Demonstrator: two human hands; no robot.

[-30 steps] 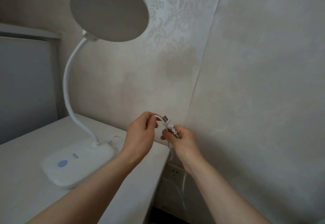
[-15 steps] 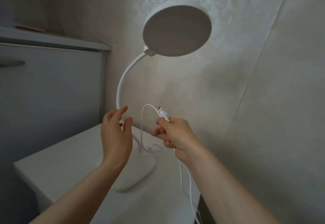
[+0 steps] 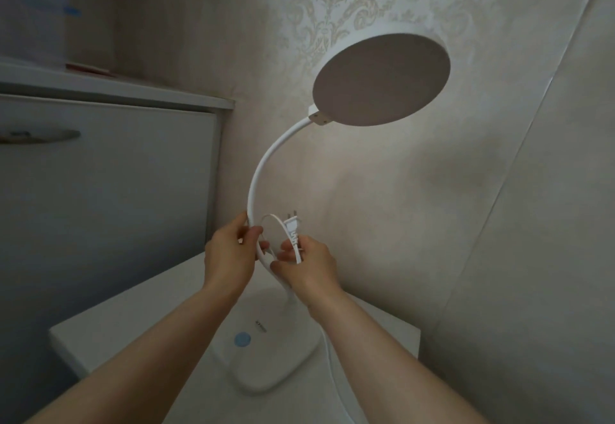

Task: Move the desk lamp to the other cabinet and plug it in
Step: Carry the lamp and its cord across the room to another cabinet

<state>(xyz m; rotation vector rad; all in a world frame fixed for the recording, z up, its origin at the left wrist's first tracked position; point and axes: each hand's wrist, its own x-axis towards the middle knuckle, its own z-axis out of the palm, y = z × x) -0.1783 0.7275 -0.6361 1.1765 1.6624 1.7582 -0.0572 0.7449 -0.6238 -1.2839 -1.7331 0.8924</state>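
The white desk lamp point(image 3: 263, 187) stands on a low white cabinet point(image 3: 109, 323), its flat base point(image 3: 266, 357) with a blue button near me and its round head point(image 3: 382, 81) up at the right. My left hand point(image 3: 229, 257) is closed around the lower part of the lamp's curved neck. My right hand point(image 3: 306, 267) holds the white cord just below the two-pin plug point(image 3: 293, 227), prongs pointing up. The cord loops between my hands and runs down past the base's right side.
A taller grey cabinet point(image 3: 109, 190) with a curved handle point(image 3: 43, 135) stands at the left, with a pale rounded container point(image 3: 36, 14) on top. Patterned wallpaper is behind the lamp, and a plain wall closes in on the right.
My view has swung right to left, so the lamp sits further right in frame. My left hand let go of the cord and has taken hold of the lamp's neck. My right hand kept the plug.
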